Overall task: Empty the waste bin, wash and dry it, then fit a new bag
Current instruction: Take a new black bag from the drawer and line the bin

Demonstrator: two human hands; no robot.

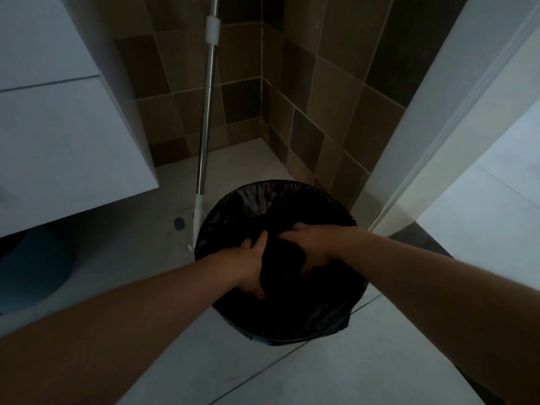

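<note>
A round waste bin (304, 336) stands on the floor in the lower middle, lined with a black plastic bag (271, 206) whose edge is folded over the rim. Both my hands are over the mouth of the bin. My left hand (248, 267) grips a bunched fold of the black bag at the centre. My right hand (309, 244) grips the same bunch from the other side. The inside of the bin is too dark to make out.
A metal mop handle (208, 112) leans in the tiled corner just behind the bin. A white cabinet (58, 127) hangs at the left with a blue round object (32, 270) under it. A white door frame (438, 118) stands at the right.
</note>
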